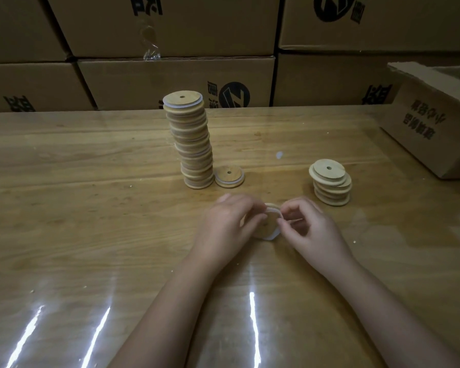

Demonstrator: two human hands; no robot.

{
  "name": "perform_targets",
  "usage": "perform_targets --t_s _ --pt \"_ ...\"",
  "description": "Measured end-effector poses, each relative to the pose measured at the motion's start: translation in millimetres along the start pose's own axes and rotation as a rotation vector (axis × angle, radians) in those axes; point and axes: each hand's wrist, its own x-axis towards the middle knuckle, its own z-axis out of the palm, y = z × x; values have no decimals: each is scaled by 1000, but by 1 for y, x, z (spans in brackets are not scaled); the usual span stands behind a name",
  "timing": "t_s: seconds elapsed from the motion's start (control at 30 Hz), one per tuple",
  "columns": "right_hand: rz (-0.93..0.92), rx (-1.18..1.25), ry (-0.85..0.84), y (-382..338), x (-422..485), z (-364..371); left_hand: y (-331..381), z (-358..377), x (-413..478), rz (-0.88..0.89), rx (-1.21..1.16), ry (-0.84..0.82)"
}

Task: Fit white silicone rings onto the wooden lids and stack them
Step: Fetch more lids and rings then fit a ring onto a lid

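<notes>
Glossy wood table (pixel 91 181) — round lid (pixel 266 224) gripped.

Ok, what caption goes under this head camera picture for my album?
Both hands, left hand and right hand, stretch a white ring around a wooden lid before the tall stack.

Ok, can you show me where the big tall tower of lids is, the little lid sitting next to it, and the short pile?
Tall stack (pixel 194 144): head view, on the side of the stack halfway up.
Single lid (pixel 229 176): head view, on its wooden top face.
Short pile (pixel 328 171): head view, on the top lid's face.
</notes>
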Motion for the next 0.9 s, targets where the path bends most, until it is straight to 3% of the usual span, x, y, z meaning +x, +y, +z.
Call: perform_targets --t_s 0.23,0.5,0.9 --pt "-64 -43 159 6 2 0 0 19 -3 -120 -336 108" --pt "-169 -160 153 8 4 -7 -7 29 -6 -177 -378 119" --pt "60 93 1 12 11 -20 -9 27 -6 -128 -414 77"
